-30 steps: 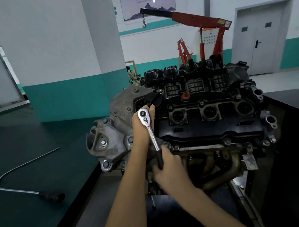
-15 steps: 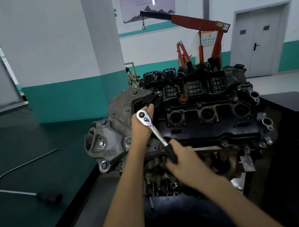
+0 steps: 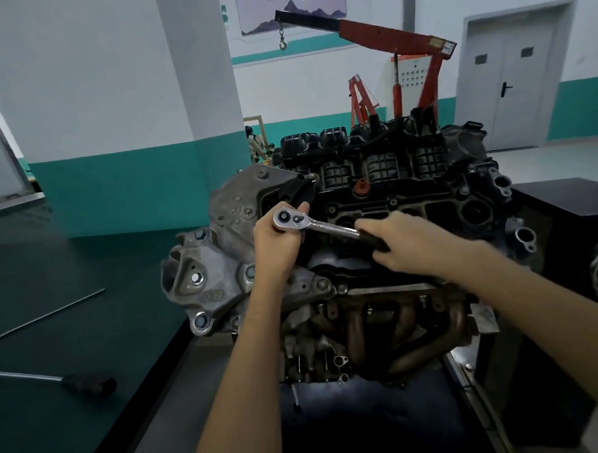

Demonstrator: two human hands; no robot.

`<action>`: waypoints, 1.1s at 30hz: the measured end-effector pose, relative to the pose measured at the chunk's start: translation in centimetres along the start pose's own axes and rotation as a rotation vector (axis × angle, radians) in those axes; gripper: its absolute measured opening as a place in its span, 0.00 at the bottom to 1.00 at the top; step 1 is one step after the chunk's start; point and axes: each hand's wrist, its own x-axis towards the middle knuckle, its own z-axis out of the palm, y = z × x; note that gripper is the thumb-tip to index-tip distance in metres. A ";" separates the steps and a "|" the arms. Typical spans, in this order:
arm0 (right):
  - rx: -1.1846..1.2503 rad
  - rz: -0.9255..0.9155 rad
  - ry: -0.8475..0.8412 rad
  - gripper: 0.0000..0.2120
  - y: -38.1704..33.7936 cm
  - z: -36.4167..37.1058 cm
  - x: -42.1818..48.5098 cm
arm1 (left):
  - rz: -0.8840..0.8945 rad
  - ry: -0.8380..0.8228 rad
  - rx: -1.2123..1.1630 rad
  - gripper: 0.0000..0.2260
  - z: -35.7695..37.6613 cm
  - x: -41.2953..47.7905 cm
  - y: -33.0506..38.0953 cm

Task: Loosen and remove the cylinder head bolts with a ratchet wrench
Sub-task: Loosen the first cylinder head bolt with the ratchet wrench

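Your left hand [image 3: 277, 249] cups head of chrome black-handled ratchet wrench [image 3: 328, 227], fingers curled round it; your right hand [image 3: 409, 246] clenches handle, black engine cover [image 3: 439, 201] beneath fingers.

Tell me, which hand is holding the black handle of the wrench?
The right hand, reaching in from the right side, grips the black handle of the ratchet wrench. The left hand holds its shiny round head instead.
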 end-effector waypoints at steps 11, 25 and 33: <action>0.808 0.207 0.245 0.11 -10.9 9.8 -3.8 | -0.003 0.029 0.110 0.20 0.3 0.4 0.4; 0.199 0.055 -0.020 0.12 -1.2 -4.0 1.9 | -0.062 -0.060 0.057 0.17 -0.2 0.6 -0.1; 0.580 0.172 0.204 0.12 -7.0 6.1 -2.6 | -0.053 -0.005 0.037 0.19 0.1 0.7 -0.1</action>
